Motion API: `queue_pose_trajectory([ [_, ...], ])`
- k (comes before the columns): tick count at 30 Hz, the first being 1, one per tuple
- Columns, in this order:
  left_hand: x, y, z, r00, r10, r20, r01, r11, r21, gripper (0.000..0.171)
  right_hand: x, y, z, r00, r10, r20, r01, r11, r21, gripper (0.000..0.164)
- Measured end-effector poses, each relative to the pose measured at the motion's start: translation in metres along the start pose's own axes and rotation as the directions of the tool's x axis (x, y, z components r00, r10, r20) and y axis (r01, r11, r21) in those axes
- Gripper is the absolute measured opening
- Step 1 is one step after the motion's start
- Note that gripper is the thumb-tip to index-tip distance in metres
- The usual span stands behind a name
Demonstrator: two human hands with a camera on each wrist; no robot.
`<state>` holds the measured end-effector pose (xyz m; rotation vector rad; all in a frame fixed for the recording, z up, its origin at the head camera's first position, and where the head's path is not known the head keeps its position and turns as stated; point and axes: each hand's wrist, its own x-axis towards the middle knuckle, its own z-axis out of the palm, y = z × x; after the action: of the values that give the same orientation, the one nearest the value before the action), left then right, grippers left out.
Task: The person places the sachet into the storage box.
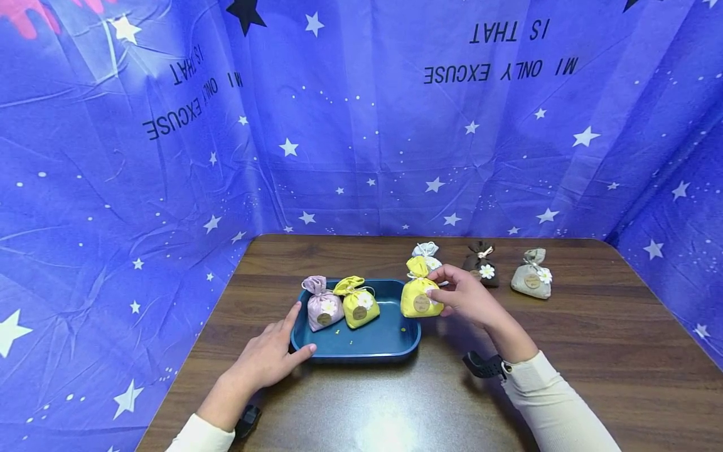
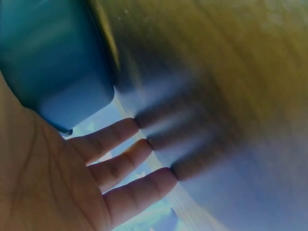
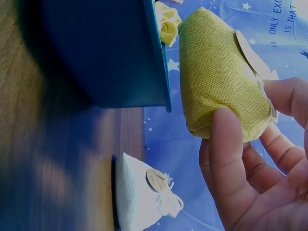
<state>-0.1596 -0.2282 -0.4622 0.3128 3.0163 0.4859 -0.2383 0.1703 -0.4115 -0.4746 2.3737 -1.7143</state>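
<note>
Yellow woven cloth fills the right hand's grip: the right hand (image 1: 460, 296) pinches a small tied sachet (image 1: 415, 298) between thumb and fingers, right of centre in the head frame. It hangs upright at the tray's right end, clear of the rim in the right wrist view, with a round label and white flower on its front. The left hand (image 1: 264, 356) has its grip spread wide, fingers nearly straight, thumb and forefinger at the left end of the blue tray (image 1: 367, 344).

In the tray, left of centre, a lilac sachet (image 1: 317, 309) and another yellow sachet (image 1: 351, 301) stand side by side; a few yellow flecks dot the tray floor. Behind the right hand, a white sachet (image 1: 425, 249) is partly hidden. Farther right stand a dark brown sachet (image 1: 476, 262) and a grey-beige sachet (image 1: 523, 274), both on the brown wooden desk (image 1: 599, 351). Blue fabric (image 1: 350, 119) with stars and upside-down black lettering covers the frame's upper half.
</note>
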Motion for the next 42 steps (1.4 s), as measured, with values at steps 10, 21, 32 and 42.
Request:
queue_pose_trajectory([
  [10, -0.001, 0.0, -0.001, 1.0, 0.0, -0.002, 0.0, 1.0, -0.002, 0.094, 0.012, -0.004, 0.011, 1.0, -0.007, 0.002, 0.007, 1.0, 0.014, 0.029],
  [21, 0.0, 0.001, 0.001, 1.0, -0.005, 0.0, 0.005, 1.0, -0.006, 0.094, 0.023, -0.004, 0.024, 0.999, -0.042, 0.016, 0.042, 0.999, -0.015, 0.024],
  [32, -0.002, 0.0, -0.001, 1.0, 0.004, -0.011, -0.004, 1.0, -0.005, 0.094, 0.035, -0.006, 0.038, 0.999, -0.036, 0.014, 0.037, 0.996, -0.076, 0.021],
  [42, -0.002, 0.0, 0.0, 1.0, 0.004, -0.011, -0.004, 1.0, -0.002, 0.094, 0.04, -0.013, 0.047, 0.999, -0.047, 0.003, 0.047, 0.988, -0.148, 0.018],
])
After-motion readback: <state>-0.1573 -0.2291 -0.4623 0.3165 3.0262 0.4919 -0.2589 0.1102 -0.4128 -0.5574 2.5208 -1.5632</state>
